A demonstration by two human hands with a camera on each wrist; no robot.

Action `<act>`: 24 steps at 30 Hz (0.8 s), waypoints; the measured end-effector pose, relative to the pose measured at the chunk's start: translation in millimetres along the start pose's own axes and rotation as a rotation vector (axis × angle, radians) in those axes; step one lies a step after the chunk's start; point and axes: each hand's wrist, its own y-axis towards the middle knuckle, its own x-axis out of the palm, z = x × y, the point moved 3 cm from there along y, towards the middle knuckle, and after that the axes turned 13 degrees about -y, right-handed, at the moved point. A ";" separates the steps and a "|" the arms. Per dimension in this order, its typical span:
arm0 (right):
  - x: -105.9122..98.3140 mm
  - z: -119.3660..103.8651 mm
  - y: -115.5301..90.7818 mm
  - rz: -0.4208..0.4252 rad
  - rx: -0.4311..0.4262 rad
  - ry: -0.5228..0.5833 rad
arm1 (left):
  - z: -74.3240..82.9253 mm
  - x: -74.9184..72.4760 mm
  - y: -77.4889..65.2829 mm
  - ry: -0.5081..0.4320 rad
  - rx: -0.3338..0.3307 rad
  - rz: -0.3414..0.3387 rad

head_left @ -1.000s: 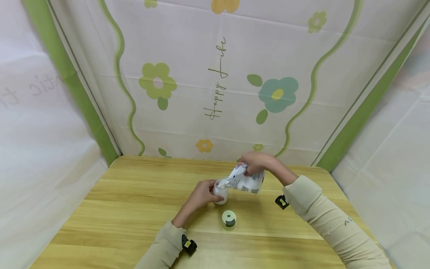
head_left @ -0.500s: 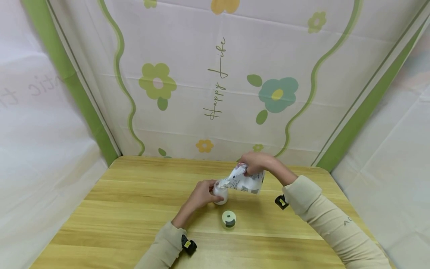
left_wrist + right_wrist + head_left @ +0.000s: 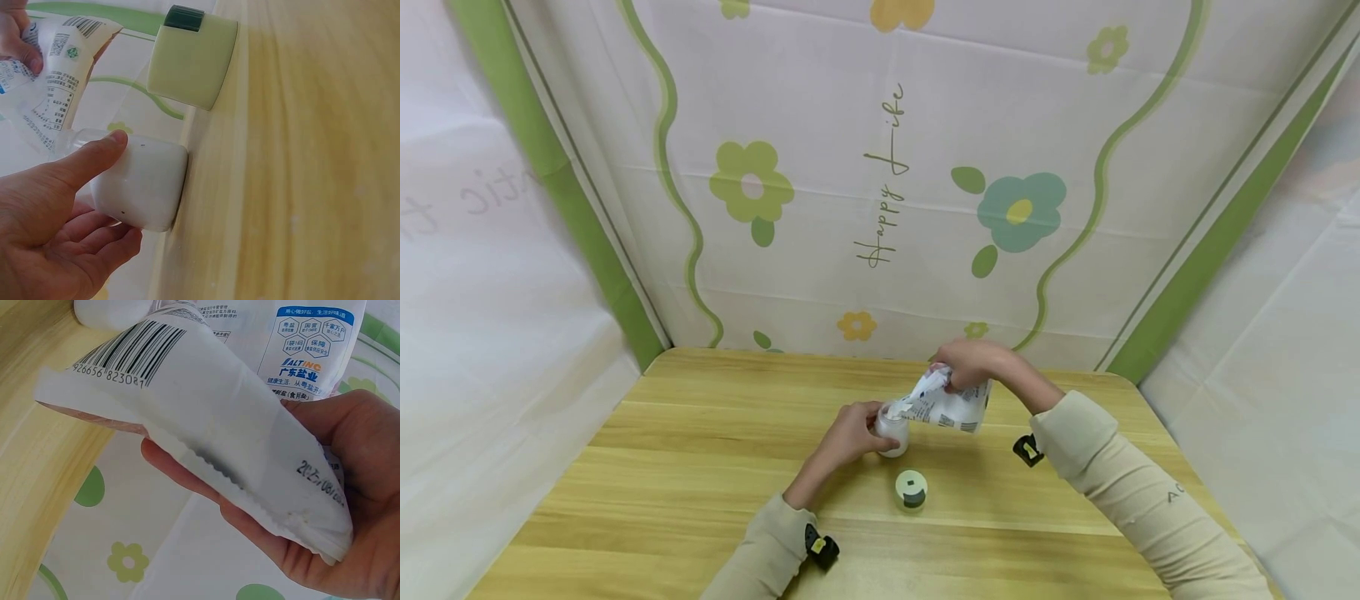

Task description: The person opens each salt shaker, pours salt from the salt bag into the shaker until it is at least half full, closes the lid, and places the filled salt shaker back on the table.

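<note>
My left hand (image 3: 848, 433) grips a small white jar (image 3: 150, 181) that stands on the table, thumb on one side and fingers round the other. The jar's clear neck faces a white printed salt bag (image 3: 951, 408). Above and to the right, my right hand (image 3: 976, 362) holds the bag tilted, its narrow end down at the jar's mouth. In the right wrist view the bag's barcode and sealed edge show, with fingers (image 3: 181, 472) wrapped behind it. A pale green round piece with a dark green tab (image 3: 194, 62) stands just nearer the body than the jar.
The wooden table (image 3: 700, 467) ends at a white flowered curtain (image 3: 820, 208) at the back, with more curtain on both sides. A black device with a yellow mark (image 3: 822, 547) sits at the left cuff and a similar device (image 3: 1028, 450) by the right cuff.
</note>
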 end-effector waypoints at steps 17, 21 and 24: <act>0.5 0.3 1.0 -0.005 0.009 -0.007 | 0.0 0.1 -0.3 0.001 0.000 -0.003; 0.3 -0.1 0.9 -0.005 0.005 -0.004 | 0.0 0.0 -0.6 -0.003 -0.006 -0.002; 0.5 -0.6 1.0 -0.006 0.000 0.005 | -0.3 0.2 -0.7 -0.003 -0.008 -0.001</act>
